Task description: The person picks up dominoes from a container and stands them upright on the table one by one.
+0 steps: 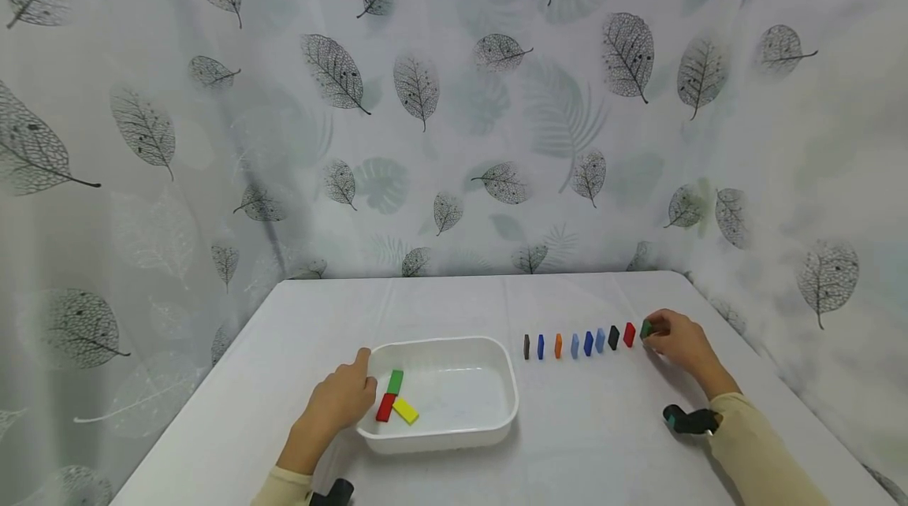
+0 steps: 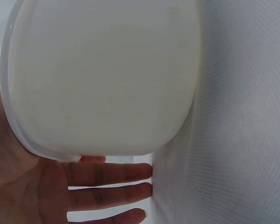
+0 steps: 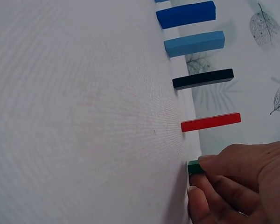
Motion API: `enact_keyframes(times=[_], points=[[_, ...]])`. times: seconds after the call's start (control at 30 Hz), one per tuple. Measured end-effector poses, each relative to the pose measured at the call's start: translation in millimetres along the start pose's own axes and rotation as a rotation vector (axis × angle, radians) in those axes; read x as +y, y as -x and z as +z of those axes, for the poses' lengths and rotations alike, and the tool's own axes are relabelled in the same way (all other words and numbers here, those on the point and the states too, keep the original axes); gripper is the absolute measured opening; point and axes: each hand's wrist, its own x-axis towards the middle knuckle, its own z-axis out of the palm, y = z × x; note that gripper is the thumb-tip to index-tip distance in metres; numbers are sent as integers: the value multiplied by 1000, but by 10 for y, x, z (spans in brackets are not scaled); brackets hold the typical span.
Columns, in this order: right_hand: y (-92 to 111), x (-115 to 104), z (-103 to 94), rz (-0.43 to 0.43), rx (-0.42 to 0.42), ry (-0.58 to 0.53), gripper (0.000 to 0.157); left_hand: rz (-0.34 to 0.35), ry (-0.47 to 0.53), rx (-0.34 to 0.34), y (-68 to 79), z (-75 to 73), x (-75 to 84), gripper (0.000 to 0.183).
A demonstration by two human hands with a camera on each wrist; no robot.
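My right hand (image 1: 677,339) pinches a green domino block (image 3: 194,167) between thumb and fingers, standing on end close to the tabletop. It is at the right end of a row of upright blocks, beside a red block (image 3: 211,122). A black block (image 3: 203,79) and light blue block (image 3: 194,44) follow to its left. My left hand (image 1: 342,394) holds the left side of a white plastic tub (image 1: 443,440), thumb over the rim and fingers stretched along the outside. Inside lie a green block (image 1: 395,381), a red block (image 1: 385,407) and a yellow block (image 1: 406,411).
The row runs left past blue blocks and an orange block (image 1: 558,346) to a dark grey block (image 1: 526,347). A white cloth covers the table (image 1: 596,443). Leaf-printed curtains (image 1: 454,151) hang behind and at both sides.
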Motion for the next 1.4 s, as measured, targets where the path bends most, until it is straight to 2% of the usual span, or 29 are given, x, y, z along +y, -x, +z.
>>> enact_keyframes(times=[0.27,0.6,0.7,0.87,0.97,1.1,1.4], points=[[29,-48,-20,53,-12,1,49,-2,2,-6,-5,8,-15,43],[89,-258,-125,37,17,14,55,-6,-2,-10,2,-16,-11,44],[115,-359,-138,46,51,17,52,-9,-6,-12,0,-11,-17,45],[184,-593,-117,20,154,-1,49,-10,-11,-11,-8,-5,-26,44],[236,-783,-97,-25,231,-9,47,-13,-8,-14,-8,-5,-32,44],[312,-1050,-52,-142,311,-12,42,-16,-4,-21,1,-13,-24,45],[456,-1638,217,-389,329,-4,35,-20,-3,-27,15,-37,1,43]])
